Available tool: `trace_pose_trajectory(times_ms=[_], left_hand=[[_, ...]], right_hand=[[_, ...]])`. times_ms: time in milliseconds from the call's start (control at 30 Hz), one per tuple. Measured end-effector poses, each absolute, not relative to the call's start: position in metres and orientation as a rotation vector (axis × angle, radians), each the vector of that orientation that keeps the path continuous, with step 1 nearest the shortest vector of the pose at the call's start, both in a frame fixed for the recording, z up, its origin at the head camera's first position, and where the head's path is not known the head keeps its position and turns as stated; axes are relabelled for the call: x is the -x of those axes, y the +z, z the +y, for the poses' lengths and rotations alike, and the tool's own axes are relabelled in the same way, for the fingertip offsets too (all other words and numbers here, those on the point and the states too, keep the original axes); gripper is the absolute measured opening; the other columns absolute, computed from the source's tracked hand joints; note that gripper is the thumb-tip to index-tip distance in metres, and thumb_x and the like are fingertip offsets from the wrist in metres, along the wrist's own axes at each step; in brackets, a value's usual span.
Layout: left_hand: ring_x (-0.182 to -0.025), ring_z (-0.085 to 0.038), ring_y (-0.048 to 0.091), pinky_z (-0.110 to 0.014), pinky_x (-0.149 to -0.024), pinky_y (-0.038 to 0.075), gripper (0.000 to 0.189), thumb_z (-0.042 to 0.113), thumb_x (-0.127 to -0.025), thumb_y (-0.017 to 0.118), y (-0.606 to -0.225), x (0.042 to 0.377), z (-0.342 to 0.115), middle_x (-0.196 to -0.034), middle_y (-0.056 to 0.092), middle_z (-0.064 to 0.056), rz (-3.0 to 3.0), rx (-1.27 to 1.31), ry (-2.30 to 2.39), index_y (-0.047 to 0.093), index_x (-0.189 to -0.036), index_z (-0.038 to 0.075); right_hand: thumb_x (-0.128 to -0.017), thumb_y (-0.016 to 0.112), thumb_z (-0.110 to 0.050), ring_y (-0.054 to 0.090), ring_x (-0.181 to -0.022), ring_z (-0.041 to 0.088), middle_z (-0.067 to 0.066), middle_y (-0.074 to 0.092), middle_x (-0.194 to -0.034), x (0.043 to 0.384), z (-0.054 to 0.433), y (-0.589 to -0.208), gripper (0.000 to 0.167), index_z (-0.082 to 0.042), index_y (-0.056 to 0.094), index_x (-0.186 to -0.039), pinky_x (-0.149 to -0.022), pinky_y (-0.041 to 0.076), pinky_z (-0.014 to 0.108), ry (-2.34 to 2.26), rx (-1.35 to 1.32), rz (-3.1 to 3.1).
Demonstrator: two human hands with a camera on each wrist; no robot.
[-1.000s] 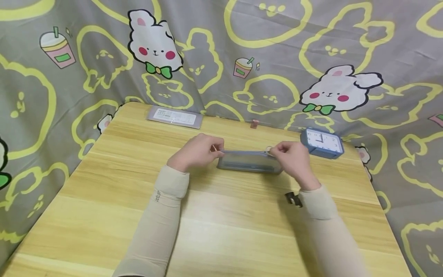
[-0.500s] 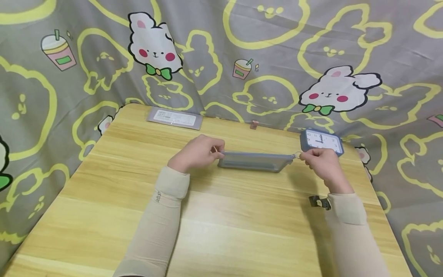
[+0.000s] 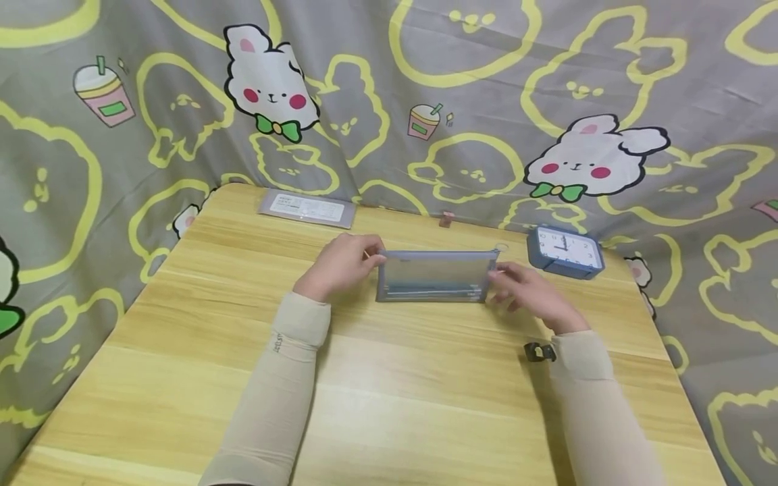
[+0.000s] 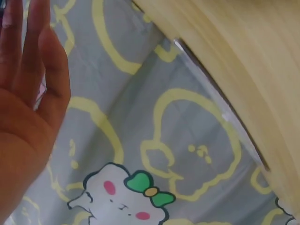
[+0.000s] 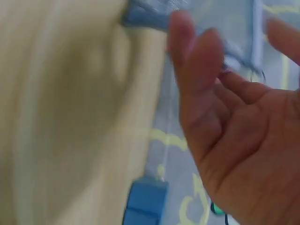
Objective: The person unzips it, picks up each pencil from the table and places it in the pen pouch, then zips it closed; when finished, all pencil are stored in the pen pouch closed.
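Note:
A see-through blue-grey zipper pouch (image 3: 434, 270) stands upright on its long edge on the wooden table, with slim stick-like items along its bottom. My left hand (image 3: 342, 264) pinches its upper left corner; the left wrist view shows the hand's palm side but not the pouch. Beside the pouch's right edge is my right hand (image 3: 535, 293), fingers loosely bent and spread. In the right wrist view the thumb stands apart from the other fingers, which are close to the pouch (image 5: 147, 18). A ring (image 3: 501, 248) on the zip pull sits at the upper right corner, free of the fingers.
A blue alarm clock (image 3: 566, 252) stands at the right rear. At the left rear lies a flat mauve packet (image 3: 306, 208) with a white label. A small reddish piece (image 3: 446, 219) is at the back edge, before the patterned curtain (image 3: 365, 101).
My right hand pulled the zip ring rightward along the pouch's top, then let go and came down beside the right edge. The pouch front now faces me more fully. My left hand kept its pinch.

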State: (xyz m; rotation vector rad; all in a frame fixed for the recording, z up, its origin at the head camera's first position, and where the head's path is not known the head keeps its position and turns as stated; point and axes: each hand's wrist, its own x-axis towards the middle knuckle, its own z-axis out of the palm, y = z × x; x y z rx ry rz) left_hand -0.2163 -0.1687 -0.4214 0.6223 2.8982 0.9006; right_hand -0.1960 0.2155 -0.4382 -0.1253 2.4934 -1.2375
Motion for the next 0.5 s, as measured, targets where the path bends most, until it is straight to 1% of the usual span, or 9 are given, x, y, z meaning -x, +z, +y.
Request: trace_pose_trajectory(times_ms=[67,100,167,233,333,500], left_hand=[[-0.094,-0.025,0.073,-0.044,-0.083,0.057,0.016,0.03,-0.105,0.069,-0.423,0.217,-0.167,-0.107,0.079,-0.002,2.937,-0.554,0.864,0.074,-0.113,0.017],[-0.095,-0.026,0.074,-0.044,-0.083,0.057,0.019,0.031,-0.105,0.068,-0.424,0.217,-0.166,-0.109,0.079,-0.001,2.954,-0.517,0.842,0.074,-0.117,0.017],[-0.1,-0.028,0.075,-0.046,-0.083,0.058,0.027,0.034,-0.105,0.067,-0.426,0.217,-0.163,-0.115,0.079,-0.001,2.989,-0.446,0.795,0.071,-0.125,0.017],[-0.106,-0.031,0.075,-0.048,-0.084,0.059,0.035,0.037,-0.104,0.069,-0.426,0.217,-0.16,-0.121,0.079,-0.001,3.009,-0.394,0.763,0.068,-0.133,0.017],[-0.112,-0.033,0.074,-0.05,-0.086,0.06,0.045,0.038,-0.102,0.072,-0.425,0.215,-0.155,-0.127,0.076,-0.004,3.013,-0.383,0.718,0.064,-0.14,0.017],[-0.113,-0.03,0.072,-0.05,-0.09,0.059,0.049,0.034,-0.098,0.077,-0.425,0.21,-0.148,-0.127,0.075,-0.007,2.888,-0.503,0.565,0.065,-0.142,0.016]], right_hand=[[-0.109,0.06,-0.042,0.074,-0.093,0.025,0.025,0.069,-0.125,0.199,0.205,-0.447,0.055,0.004,0.056,-0.14,-0.078,0.062,0.038,-1.157,0.118,2.533],[-0.107,0.063,-0.039,0.074,-0.09,0.025,0.023,0.072,-0.117,0.2,0.2,-0.451,0.049,0.004,0.061,-0.133,-0.077,0.062,0.037,-1.139,0.092,2.55],[-0.106,0.065,-0.034,0.072,-0.083,0.023,0.017,0.073,-0.101,0.202,0.192,-0.457,0.039,0.004,0.066,-0.117,-0.074,0.061,0.034,-1.132,0.016,2.578],[-0.106,0.066,-0.029,0.069,-0.079,0.02,0.011,0.071,-0.091,0.203,0.188,-0.462,0.032,0.004,0.068,-0.11,-0.072,0.061,0.031,-1.158,-0.075,2.569],[-0.106,0.065,-0.024,0.065,-0.075,0.016,0.006,0.067,-0.083,0.204,0.185,-0.466,0.028,0.004,0.067,-0.102,-0.068,0.06,0.026,-1.179,-0.184,2.543],[-0.106,0.066,-0.024,0.064,-0.072,0.012,0.002,0.066,-0.08,0.205,0.185,-0.469,0.027,0.002,0.068,-0.098,-0.067,0.06,0.024,-1.167,-0.277,2.544]])
